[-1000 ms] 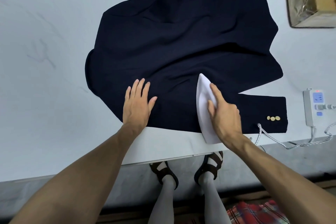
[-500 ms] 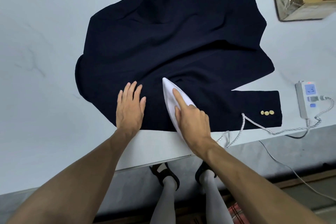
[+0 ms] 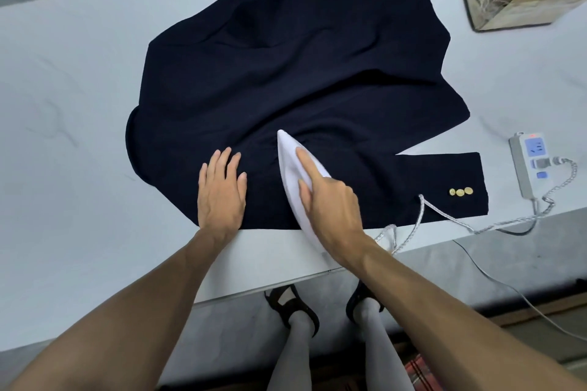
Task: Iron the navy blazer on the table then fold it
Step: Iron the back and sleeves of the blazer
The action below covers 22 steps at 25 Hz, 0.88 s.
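Ironing is under way, folding not begun: the right hand [image 3: 330, 203] grips a white pointed iron [image 3: 293, 174] on the creased navy blazer [image 3: 286, 73], beside the flat, open left hand [image 3: 222, 190].

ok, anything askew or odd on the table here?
The blazer lies skewed and rumpled, with folds bunched just ahead of the iron. The iron's cord crosses the sleeve cuff near the gold buttons. No spill or damage shows.

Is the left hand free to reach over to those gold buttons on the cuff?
Probably not easily. The left hand lies flat on the blazer, and the right hand gripping the iron sits between it and the gold buttons.
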Available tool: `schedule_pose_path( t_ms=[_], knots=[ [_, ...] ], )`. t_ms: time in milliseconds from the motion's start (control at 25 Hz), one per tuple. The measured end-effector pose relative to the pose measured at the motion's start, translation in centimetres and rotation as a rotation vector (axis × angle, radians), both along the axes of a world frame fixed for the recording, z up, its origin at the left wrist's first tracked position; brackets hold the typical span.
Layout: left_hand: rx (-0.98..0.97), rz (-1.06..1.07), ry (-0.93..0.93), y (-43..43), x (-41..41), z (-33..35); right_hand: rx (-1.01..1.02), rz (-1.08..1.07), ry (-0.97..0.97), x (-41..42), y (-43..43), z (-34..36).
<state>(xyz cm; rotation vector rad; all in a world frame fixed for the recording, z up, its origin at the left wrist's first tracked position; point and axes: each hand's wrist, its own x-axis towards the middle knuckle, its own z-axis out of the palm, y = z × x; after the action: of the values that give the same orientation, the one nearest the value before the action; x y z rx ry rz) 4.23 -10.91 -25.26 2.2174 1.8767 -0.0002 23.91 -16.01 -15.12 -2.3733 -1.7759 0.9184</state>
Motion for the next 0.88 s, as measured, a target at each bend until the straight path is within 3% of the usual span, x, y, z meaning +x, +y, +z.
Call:
schedule_pose_path(
  t_ms=[160,360,520,640,720,880],
  knots=[
    [0.020,0.001,0.029,0.0,-0.1,-0.2,0.033,0.091,-0.244,-1.3,-0.5,-1.3],
    [-0.007,0.006,0.057,-0.1,0.2,0.1,0.002,-0.197,-0.156,6.0,-2.2,-1.2],
    [0.061,0.042,0.032,0.3,2.8,2.1,-0.011,-0.187,-0.122,6.1,-2.4,-1.1],
    [0.118,-0.215,-0.041,-0.4,8.6,2.3,0.010,-0.178,-0.113,6.3,-2.4,-1.4],
    [0.092,-0.373,0.031,-1.9,11.7,0.8,0.024,-0.171,-0.087,6.8,-2.5,-1.6],
    [0.067,-0.344,0.141,-3.2,12.1,-1.3,0.018,-0.114,-0.110,6.9,-2.5,-1.9]
  ],
)
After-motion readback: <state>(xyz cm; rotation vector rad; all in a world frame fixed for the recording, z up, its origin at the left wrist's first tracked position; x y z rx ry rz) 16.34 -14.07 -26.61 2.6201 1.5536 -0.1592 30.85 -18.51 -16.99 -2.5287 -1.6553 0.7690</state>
